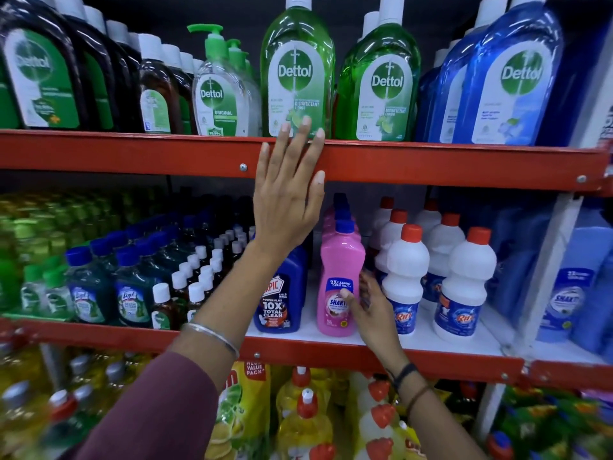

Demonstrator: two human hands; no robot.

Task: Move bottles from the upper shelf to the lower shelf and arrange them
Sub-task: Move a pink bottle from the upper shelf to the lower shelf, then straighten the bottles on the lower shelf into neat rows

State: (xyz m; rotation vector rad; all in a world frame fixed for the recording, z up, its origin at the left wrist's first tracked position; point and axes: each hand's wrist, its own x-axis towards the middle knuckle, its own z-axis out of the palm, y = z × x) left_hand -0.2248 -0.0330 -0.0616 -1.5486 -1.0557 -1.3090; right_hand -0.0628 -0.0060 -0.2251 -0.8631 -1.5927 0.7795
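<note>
A tall green Dettol bottle (297, 68) stands at the front of the upper shelf (431, 161), with a second green bottle (378, 84) to its right. My left hand (288, 190) is raised flat over the red shelf edge, fingers spread, fingertips touching the base of the tall green bottle; it holds nothing. On the lower shelf (414, 343) stands a pink Shakti bottle (338, 287) with a blue cap. My right hand (371, 310) rests against its right side, thumb on the label, fingers behind it.
Blue Dettol bottles (510, 78) and brown ones (43, 71) fill the upper shelf. A blue Harpic bottle (282, 293) and white red-capped bottles (464, 280) flank the pink one. Small bottles crowd the lower left. Yellow bottles (305, 423) sit below.
</note>
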